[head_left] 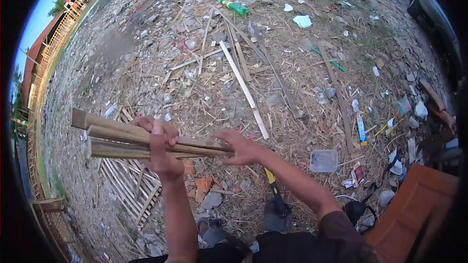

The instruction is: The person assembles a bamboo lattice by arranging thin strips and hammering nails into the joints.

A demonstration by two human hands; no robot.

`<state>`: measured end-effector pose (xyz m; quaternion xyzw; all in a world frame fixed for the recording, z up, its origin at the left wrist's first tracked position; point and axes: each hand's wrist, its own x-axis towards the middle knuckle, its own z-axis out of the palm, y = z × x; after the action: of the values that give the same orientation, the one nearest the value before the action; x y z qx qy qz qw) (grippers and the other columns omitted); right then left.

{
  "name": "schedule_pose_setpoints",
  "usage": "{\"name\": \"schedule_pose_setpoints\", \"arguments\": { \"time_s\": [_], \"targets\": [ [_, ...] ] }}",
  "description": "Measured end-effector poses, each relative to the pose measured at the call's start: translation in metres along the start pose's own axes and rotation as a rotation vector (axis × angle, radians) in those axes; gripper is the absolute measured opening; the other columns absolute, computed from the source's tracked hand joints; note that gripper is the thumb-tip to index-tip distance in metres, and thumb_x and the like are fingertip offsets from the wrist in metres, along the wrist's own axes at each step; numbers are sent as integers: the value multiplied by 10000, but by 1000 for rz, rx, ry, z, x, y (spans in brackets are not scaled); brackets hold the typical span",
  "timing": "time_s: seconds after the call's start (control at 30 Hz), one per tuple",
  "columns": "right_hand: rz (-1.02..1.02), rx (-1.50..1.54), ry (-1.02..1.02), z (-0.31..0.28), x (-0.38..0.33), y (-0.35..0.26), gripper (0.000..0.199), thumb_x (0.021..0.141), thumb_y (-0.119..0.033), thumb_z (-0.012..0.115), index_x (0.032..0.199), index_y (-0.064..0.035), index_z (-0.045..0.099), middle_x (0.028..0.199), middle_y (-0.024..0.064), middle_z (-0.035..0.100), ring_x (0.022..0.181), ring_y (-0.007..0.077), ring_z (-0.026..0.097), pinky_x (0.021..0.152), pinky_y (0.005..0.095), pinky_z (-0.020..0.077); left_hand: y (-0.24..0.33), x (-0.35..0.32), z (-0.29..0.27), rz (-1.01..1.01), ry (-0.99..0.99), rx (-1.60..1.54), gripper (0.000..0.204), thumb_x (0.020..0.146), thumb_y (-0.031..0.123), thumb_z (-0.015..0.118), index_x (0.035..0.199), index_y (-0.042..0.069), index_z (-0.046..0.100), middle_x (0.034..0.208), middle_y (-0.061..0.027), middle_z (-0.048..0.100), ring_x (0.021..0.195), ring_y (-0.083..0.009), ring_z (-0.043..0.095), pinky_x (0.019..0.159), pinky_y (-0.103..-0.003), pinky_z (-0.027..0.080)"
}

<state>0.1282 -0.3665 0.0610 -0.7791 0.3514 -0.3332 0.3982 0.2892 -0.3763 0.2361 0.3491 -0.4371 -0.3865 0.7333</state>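
Slats [126,137] run lengthwise left to right, left hand [163,148] clenched round them, right hand [243,147] spread at their right end.

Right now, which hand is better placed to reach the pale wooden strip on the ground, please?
Probably the right hand: it looks loosely open and appears nearer the pale wooden strip. The left hand is wrapped around the bundle of wood.

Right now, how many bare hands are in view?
2: the left hand grips brown wooden slats, left of centre; the right hand is at their right end. No others show.
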Motion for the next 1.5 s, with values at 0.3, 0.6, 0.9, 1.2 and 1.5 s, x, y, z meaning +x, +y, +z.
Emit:
{"name": "schedule_pose_setpoints", "arguments": {
  "time_s": [0.3, 0.6, 0.9, 1.2, 1.5],
  "targets": [
    [843, -757, 409, -147, -13, 135, 364, 843, -272, 633, 1124, -46, 581, 1098, 170, 620, 1037, 356, 594, 888, 451, 492, 4, 6, -5, -24, 25, -21, 193, 853, 83, 537, 911, 87, 354, 709, -16, 345, 519, -85, 353, 483, -221, 344],
    [1033, -365, 496, -151, -19, 159, 351, 844, -160, 600, 1151, -3, 536, 1017, 199, 639, 904, 345, 642, 808, 456, 510, -9, 20, 2, -30, 92, 108, 169, 872, 99, 534, 944, 58, 387, 718, -41, 421, 648, -158, 521, 545, -238, 408],
    [215, 587, 780, -52, 11, -30, 295, 945, -36, 490, 1239, -51, 479, 956, 83, 611, 821, 133, 604, 747, 302, 501, -10, 29, 2, -71, -100, 99, 277, 961, 298, 518, 1076, 65, 420, 1071, -137, 548, 955, -254, 607, 825, -349, 518],
    [-66, 99, 584, 37, 12, -29, 460, 872, -151, 648, 1304, -91, 498, 1112, 151, 558, 1034, 323, 543, 899, 412, 444, -17, 22, 1, 19, -299, -85, 850, 776, 678, 630, 1276, 49, 350, 1186, -184, 558, 950, -287, 646, 787, -392, 558],
    [81, 51, 469, 40, 4, -35, 652, 859, -338, 673, 1377, -59, 392, 1228, 195, 529, 1095, 351, 540, 931, 428, 449, 0, 15, 6, -51, -168, -32, 534, 784, 128, 702, 1221, 31, 412, 848, -79, 552, 694, -166, 562, 669, -335, 511]
  ]
}}
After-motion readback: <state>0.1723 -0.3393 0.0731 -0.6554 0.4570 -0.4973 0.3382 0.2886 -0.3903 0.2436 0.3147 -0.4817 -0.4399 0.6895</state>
